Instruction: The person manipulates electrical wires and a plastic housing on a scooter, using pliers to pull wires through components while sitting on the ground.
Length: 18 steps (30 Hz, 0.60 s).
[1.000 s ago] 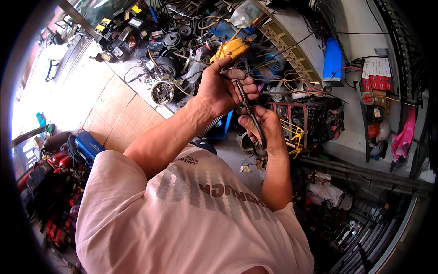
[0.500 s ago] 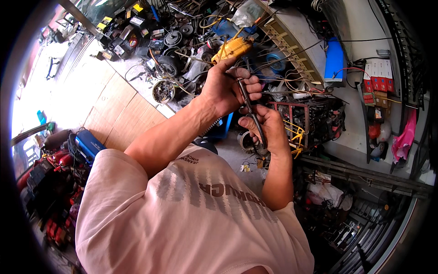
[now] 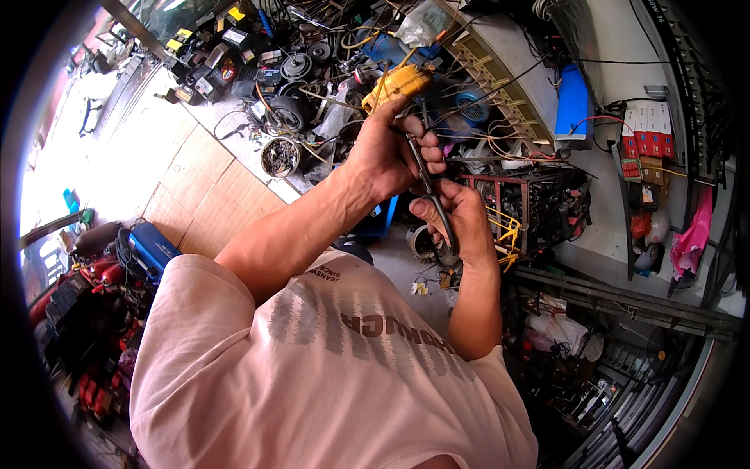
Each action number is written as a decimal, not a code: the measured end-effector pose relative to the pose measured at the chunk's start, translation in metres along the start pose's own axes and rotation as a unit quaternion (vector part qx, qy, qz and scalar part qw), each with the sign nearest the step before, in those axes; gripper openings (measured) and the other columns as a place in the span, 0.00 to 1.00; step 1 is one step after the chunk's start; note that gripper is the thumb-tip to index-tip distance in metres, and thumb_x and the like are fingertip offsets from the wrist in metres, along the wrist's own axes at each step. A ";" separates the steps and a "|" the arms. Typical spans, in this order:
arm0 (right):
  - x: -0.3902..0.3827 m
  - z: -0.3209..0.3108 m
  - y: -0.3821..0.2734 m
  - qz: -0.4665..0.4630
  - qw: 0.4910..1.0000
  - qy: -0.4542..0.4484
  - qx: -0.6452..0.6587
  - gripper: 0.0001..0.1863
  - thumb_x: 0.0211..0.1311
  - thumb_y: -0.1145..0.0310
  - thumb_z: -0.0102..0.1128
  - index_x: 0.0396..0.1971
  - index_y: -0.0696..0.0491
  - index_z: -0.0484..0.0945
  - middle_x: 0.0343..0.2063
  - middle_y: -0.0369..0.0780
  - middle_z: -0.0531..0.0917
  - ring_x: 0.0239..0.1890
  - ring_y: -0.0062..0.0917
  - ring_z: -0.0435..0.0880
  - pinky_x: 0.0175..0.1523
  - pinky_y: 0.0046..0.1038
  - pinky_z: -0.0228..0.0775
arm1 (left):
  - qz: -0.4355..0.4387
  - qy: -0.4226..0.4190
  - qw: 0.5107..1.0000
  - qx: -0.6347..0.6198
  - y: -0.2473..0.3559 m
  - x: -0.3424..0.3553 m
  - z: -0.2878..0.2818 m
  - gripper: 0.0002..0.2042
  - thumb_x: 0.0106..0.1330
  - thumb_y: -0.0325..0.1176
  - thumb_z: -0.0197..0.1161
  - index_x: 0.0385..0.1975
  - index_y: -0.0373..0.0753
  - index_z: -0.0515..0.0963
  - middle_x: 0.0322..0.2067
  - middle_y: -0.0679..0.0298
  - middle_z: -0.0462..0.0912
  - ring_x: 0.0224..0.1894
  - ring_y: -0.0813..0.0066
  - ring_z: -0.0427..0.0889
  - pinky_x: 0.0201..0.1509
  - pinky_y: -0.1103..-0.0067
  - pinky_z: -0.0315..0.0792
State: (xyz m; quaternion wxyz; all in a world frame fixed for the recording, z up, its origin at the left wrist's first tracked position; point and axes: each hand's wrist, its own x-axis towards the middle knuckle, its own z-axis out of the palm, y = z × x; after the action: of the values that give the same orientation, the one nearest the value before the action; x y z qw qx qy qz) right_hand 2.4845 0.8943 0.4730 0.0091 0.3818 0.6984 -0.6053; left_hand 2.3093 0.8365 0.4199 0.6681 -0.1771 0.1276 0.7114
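A slim dark rod-shaped tool [image 3: 427, 180] slants between my two hands; its exact kind is hard to make out. My left hand [image 3: 387, 152] is palm up, its fingers curled about the upper part of the rod. Below and to the right, my right hand [image 3: 462, 217] grips the lower part, thumb on one side and fingers on the other. The rod's lower end shows below the right thumb. Just beyond my left fingertips is a yellow power-tool-like casing [image 3: 398, 86] with cables around it.
A round tin of small parts [image 3: 281, 157] stands left of my forearm. Heaped motors, wheels and cables lie beyond. A red metal frame crate [image 3: 525, 211] is to the right, and a blue box [image 3: 573, 105] stands further back. Red tools [image 3: 101, 273] are piled at left.
Both hands keep their grip on the rod-shaped tool. The left fingers have shifted very slightly; otherwise little differs.
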 end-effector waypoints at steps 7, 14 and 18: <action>-0.002 0.001 -0.001 -0.004 1.000 0.001 0.009 0.19 0.58 0.57 0.82 0.34 0.55 0.83 0.15 0.27 0.75 0.17 0.10 0.68 0.24 0.19 0.53 | 0.000 -0.022 1.000 -0.010 -0.002 -0.002 -0.002 0.25 0.76 0.55 0.52 0.20 0.43 0.69 0.26 0.58 0.77 0.26 0.59 0.77 0.38 0.61 0.74; -0.003 0.003 0.002 -0.005 1.000 -0.001 0.023 0.18 0.59 0.59 0.81 0.36 0.56 0.84 0.15 0.25 0.73 0.19 0.08 0.65 0.25 0.19 0.51 | 0.009 -0.012 1.000 -0.010 -0.002 -0.007 0.002 0.25 0.76 0.54 0.53 0.20 0.43 0.69 0.25 0.58 0.77 0.26 0.59 0.77 0.38 0.60 0.74; -0.003 0.002 0.002 -0.006 1.000 -0.007 0.008 0.17 0.59 0.60 0.81 0.36 0.56 0.84 0.16 0.24 0.73 0.20 0.08 0.65 0.26 0.19 0.51 | 0.002 -0.014 1.000 -0.015 -0.001 -0.006 -0.001 0.24 0.76 0.54 0.53 0.20 0.43 0.69 0.25 0.58 0.77 0.26 0.59 0.76 0.38 0.59 0.74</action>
State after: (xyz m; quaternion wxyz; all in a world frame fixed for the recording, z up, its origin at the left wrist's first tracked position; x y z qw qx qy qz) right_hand 2.4867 0.8906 0.4722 0.0077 0.3730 0.6959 -0.6136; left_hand 2.3107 0.8307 0.4218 0.6653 -0.1772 0.1078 0.7171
